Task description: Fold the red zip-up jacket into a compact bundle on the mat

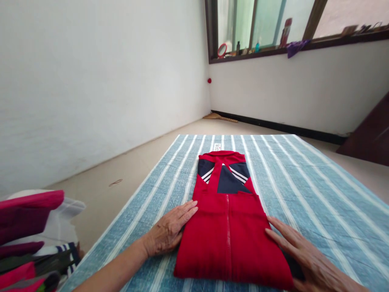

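Note:
A red zip-front jacket (209, 239) with navy panels and white stripes lies folded on the striped blue cloth (146, 211) over the table. Its lower part is doubled up over the rest, with the zip running down the middle. My left hand (172, 227) rests along the left edge, its fingertips touching the red fabric. At the right edge, the fingers of my right hand (299, 251) lie stretched against the jacket's side. Neither hand grips the garment; part of each thumb is hidden.
At lower left, a pile of clothes (24, 239) stands beside the table. A windowsill (261, 52) at the back holds a red bottle (285, 32), a round mirror (222, 50) and a purple cloth (296, 48). A broom (220, 117) lies on the floor by the corner.

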Demonstrator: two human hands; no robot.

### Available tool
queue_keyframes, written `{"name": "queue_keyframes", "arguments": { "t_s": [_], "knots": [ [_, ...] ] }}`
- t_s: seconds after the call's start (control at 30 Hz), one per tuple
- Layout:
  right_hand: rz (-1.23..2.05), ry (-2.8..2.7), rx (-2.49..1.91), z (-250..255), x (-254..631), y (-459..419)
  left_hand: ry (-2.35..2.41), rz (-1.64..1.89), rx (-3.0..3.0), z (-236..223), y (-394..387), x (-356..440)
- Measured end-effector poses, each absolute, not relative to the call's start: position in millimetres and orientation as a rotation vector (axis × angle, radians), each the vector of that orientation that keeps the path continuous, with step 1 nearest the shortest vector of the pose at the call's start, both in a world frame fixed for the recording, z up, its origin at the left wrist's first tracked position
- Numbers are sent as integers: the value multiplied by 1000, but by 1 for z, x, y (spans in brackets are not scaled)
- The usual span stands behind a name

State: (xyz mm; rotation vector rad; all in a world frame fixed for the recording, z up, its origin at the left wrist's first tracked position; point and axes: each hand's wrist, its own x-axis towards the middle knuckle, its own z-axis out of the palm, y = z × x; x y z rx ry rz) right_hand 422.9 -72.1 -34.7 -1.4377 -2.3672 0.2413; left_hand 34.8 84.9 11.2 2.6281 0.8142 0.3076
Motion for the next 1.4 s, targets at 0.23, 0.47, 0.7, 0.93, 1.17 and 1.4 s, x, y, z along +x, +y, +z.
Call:
{"name": "queue_keyframes", "arguments": {
  "t_s": [0.23,0.47,0.7,0.93,1.17,1.4],
  "knots": [
    [103,-2402,-1328,-42,423,-65,765,258,2723,5,90,31],
    [-72,-2396,-1210,-56,429,-48,761,233,2727,5,93,30],
    [-116,-2355,-1212,-52,420,-17,744,229,2766,0,101,30],
    [6,-2345,-1177,-49,417,7,701,283,2766,-2,110,34],
    [146,-2442,-1236,-51,421,14,681,290,2826,-7,119,35],
    [213,-2426,-1199,-52,422,16,624,248,2966,-9,121,35]
  ]
}}
